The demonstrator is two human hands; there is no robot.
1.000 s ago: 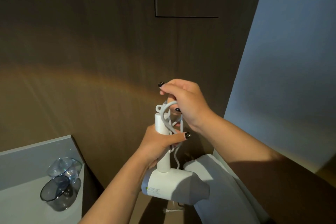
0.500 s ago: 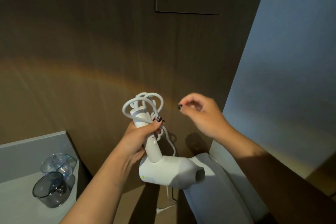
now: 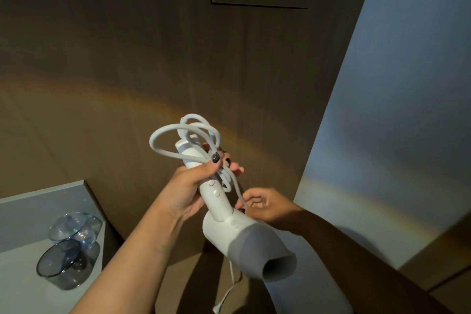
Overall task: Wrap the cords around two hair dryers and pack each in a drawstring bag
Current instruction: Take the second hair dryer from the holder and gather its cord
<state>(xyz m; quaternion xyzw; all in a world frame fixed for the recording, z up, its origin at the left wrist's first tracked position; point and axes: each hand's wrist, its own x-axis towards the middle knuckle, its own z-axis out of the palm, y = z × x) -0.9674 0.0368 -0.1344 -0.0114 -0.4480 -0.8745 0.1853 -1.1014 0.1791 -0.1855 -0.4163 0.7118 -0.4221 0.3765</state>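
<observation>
A white hair dryer (image 3: 244, 237) is held up in front of me, handle pointing up and left, grey nozzle toward the lower right. My left hand (image 3: 193, 186) grips the handle, thumb pressing loops of the white cord (image 3: 173, 135) against it. Those loops stand out above the handle's end. My right hand (image 3: 265, 205) is behind the handle near the dryer's body and pinches a strand of cord that runs down from the loops. The cord's loose end and plug (image 3: 221, 303) hang below the dryer. No drawstring bag or second dryer is in view.
A grey counter (image 3: 30, 211) at the lower left carries two tinted glass cups (image 3: 68, 247). Dark wood panelling fills the background. A pale blue-grey wall (image 3: 395, 109) stands to the right, and a white rounded fixture (image 3: 305, 296) lies below the dryer.
My right hand came off the loops at the handle's top, swung out, then dropped to the cord beside the dryer's body. The dryer tilted, nozzle now nearer the camera.
</observation>
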